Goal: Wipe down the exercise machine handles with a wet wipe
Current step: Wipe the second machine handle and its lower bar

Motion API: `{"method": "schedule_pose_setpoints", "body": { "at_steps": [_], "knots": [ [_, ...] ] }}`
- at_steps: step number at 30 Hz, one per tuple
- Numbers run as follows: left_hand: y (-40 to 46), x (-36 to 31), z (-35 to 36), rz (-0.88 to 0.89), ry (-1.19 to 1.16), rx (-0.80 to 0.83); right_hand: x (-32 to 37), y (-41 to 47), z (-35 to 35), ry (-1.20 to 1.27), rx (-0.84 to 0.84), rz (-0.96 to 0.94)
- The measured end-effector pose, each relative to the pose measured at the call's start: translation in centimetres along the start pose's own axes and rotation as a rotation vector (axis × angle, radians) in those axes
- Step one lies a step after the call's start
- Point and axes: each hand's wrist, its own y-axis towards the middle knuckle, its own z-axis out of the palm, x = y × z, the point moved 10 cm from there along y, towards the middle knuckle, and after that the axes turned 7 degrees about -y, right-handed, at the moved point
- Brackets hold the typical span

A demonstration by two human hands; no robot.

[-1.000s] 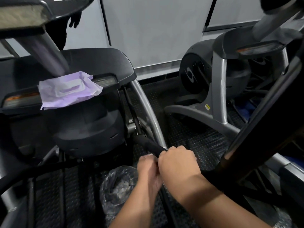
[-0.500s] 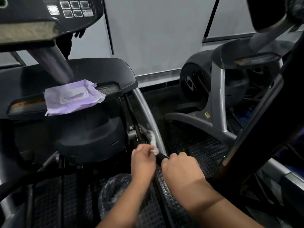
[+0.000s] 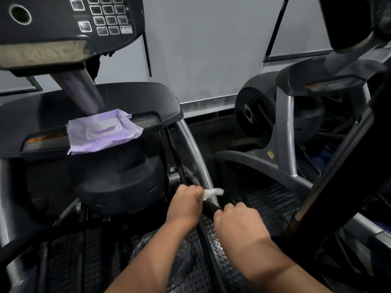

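A black handle bar (image 3: 209, 208) of the exercise machine runs low across the middle of the view. My left hand (image 3: 186, 205) grips a crumpled white wet wipe (image 3: 211, 192) wrapped on the bar's far end. My right hand (image 3: 237, 218) grips the same bar a little nearer to me, a short gap from the left hand. A purple wet-wipe pack (image 3: 103, 132) lies on the machine's black shelf (image 3: 148, 96), up and to the left of my hands.
The console with a keypad (image 3: 105, 15) hangs overhead at the upper left. A grey curved frame tube (image 3: 194, 149) rises behind the bar. A second machine (image 3: 285, 123) stands at the right, and a thick black arm (image 3: 338, 166) crosses the right foreground. Studded rubber flooring (image 3: 254, 191) lies below.
My left hand has slid away from the right along the bar toward its far end, carrying the wipe, which now shows beyond the fingers. The view has tilted upward.
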Motion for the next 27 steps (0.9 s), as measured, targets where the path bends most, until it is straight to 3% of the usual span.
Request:
{"method": "schedule_pose_setpoints", "body": {
  "at_steps": [7, 10, 13, 16, 20, 24, 27],
  "knots": [
    [0.3, 2.9, -2.2, -0.188, -0.195, -0.095, -0.9, -0.2, -0.1, 0.063, -0.009, 0.035],
    [-0.4, 3.0, -4.2, -0.235, -0.351, -0.163, -0.6, 0.4, -1.6, 0.157, -0.123, 0.026],
    [-1.3, 2.9, -5.9, -0.265, -0.548, -0.168, 1.0, 1.3, -3.3, 0.345, -0.275, -0.005],
    [-2.5, 2.5, -7.4, -0.259, -0.715, -0.159, 2.7, 2.7, -3.7, 0.569, -0.323, -0.008],
    [-4.2, 3.2, -7.9, -0.249, -0.925, -0.044, 3.5, 4.2, -3.2, 0.881, -0.419, 0.055],
    [-5.6, 7.3, -7.2, -0.297, -0.931, -0.039, 4.6, 6.2, -0.6, 1.153, -0.388, 0.108],
    [-6.5, 12.5, -6.6, -0.383, -0.807, -0.143, 6.9, 7.7, 2.8, 1.280, -0.237, 0.168]
  ]
}}
